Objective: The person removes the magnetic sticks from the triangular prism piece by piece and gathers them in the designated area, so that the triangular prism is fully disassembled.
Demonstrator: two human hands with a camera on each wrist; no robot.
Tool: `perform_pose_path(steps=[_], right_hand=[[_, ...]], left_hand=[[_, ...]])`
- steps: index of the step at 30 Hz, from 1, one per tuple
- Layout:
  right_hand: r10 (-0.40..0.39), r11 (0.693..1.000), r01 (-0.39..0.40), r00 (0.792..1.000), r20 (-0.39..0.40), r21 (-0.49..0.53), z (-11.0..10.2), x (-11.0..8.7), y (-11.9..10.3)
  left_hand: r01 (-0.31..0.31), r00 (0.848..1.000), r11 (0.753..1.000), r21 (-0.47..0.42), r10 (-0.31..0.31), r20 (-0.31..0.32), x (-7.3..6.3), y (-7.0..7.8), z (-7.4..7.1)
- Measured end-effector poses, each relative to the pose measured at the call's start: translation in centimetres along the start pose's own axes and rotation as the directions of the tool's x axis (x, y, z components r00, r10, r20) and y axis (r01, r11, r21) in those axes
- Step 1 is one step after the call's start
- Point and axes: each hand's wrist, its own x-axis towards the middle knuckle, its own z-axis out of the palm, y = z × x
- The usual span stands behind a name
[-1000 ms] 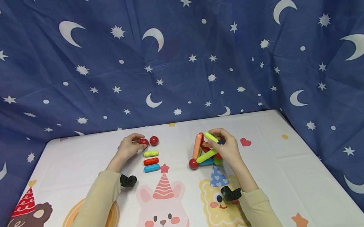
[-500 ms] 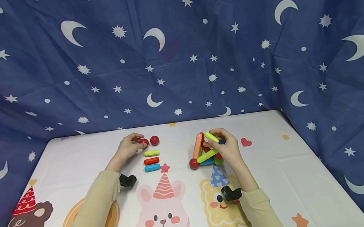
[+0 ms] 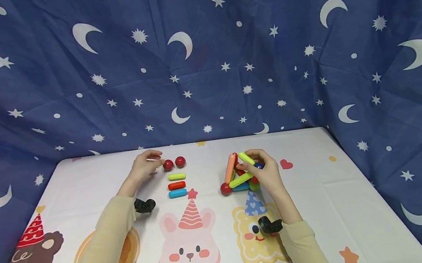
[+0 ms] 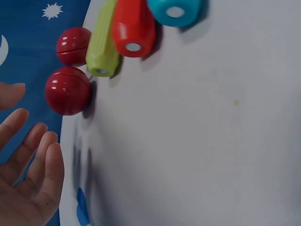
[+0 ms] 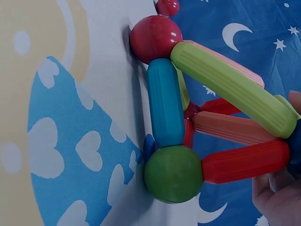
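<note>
In the head view my left hand [image 3: 144, 167] is beside a red ball [image 3: 168, 165]. The left wrist view shows its fingers spread and relaxed, apart from that ball and holding nothing. A second red ball [image 3: 180, 161] sits just to the right. My right hand [image 3: 266, 172] grips a frame of magnetic rods and balls at its blue ball [image 5: 295, 146]. The frame has a green ball [image 5: 173, 174], a red corner ball [image 5: 156, 39], a blue rod [image 5: 165, 102], a red rod [image 5: 247, 162], a yellow-green rod [image 5: 233, 89] and orange rods. Some of it is hidden behind the hand.
Between the hands lie a yellow-green magnetic rod [image 3: 177, 177], a red rod [image 3: 176, 185] and a blue rod [image 3: 177, 193], in a column below the red balls. The tabletop [image 3: 348, 202] has a printed white cloth. A blue curtain [image 3: 207, 101] hangs behind it.
My left hand has let go of the red ball and drawn back slightly to the left; the ball stays on the table. My right hand keeps its grip on the frame.
</note>
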Motion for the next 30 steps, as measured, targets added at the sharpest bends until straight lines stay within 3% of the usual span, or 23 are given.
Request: perform_pose_path(steps=[7,14,19,26,30], right_hand=[[0.002,1.0,-0.002,1.0,-0.005,0.008,-0.5,-0.8,0.3],[0.0,1.0,0.0,0.999,-0.042,0.0,-0.8,-1.7,0.4],[0.006,1.0,-0.005,0.999,-0.051,0.022,-1.1,-2.1,0.4],[0.041,0.998,-0.04,0.999,-0.024,0.044,-1.4,-3.4,-2.8],[0.042,0.997,-0.04,0.999,-0.026,0.061,-1.3,-2.7,-0.9]], left_hand=[[-0.053,0.998,0.999,0.001,0.053,-0.044,0.0,1.1,-0.4],[-0.071,0.997,0.996,-0.057,0.069,-0.035,-0.2,3.3,0.4],[-0.129,0.992,0.986,-0.11,0.13,0.004,-1.0,5.5,2.3],[-0.188,0.973,0.96,-0.207,0.212,0.096,-1.9,8.3,6.1],[-0.204,0.964,0.948,-0.245,0.237,0.116,-2.4,9.5,8.2]])
